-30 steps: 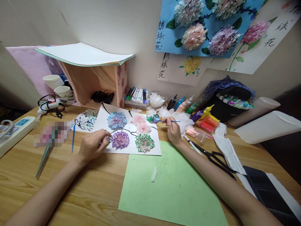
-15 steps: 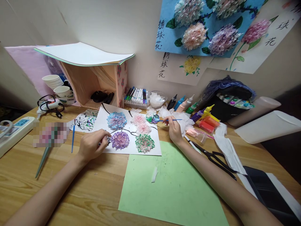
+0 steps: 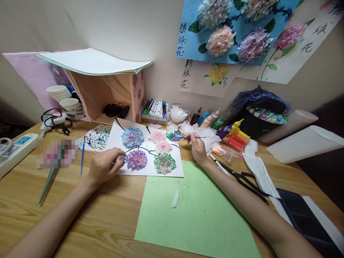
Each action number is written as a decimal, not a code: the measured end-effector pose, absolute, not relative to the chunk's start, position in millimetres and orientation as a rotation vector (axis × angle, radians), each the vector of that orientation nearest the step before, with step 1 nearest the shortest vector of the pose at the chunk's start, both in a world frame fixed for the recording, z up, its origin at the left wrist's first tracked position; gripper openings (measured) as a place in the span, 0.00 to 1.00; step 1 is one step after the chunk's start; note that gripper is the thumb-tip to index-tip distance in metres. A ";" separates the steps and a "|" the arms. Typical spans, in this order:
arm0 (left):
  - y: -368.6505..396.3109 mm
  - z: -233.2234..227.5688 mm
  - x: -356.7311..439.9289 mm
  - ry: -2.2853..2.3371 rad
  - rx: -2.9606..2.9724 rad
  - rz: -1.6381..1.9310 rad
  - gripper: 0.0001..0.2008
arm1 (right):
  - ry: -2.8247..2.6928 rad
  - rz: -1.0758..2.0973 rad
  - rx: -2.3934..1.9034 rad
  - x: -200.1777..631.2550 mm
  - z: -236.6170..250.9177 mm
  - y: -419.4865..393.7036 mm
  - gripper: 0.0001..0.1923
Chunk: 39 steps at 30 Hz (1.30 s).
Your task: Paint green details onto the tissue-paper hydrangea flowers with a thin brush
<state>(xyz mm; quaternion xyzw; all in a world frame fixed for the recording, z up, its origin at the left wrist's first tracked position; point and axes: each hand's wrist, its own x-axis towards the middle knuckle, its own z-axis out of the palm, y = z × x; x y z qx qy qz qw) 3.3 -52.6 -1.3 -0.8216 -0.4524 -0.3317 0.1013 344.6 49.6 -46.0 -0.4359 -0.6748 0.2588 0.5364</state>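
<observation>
Paint is the risk here: your right hand (image 3: 198,147) pinches a thin blue brush (image 3: 194,137) with its tip at the small paint dish (image 3: 173,134) just beyond the white sheet (image 3: 150,168) of tissue flowers, and a loaded tip carried over that sheet could, I judge, drip on the pink flowers (image 3: 160,142). Your left hand (image 3: 103,165) is curled shut on something small and dark at the sheet's left edge, beside the purple flower (image 3: 136,159); pressing there could crush the petals or slide the sheet across the worktop (image 3: 80,222).
</observation>
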 end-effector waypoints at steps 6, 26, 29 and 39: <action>-53.0 -2.0 2.8 -1.341 -2.433 -0.984 0.11 | -1.625 0.541 -1.036 344.5 -43.6 45.1 0.18; -53.5 0.5 4.0 -1.338 -2.416 -0.981 0.11 | -1.735 0.440 -1.056 344.8 -43.5 43.4 0.17; -53.7 0.7 4.3 -1.337 -2.407 -0.982 0.11 | -1.724 0.413 -1.074 344.4 -43.1 42.7 0.17; -53.6 2.2 5.8 -1.422 -2.407 -0.968 0.12 | -1.525 0.513 -1.024 344.3 -39.7 36.8 0.16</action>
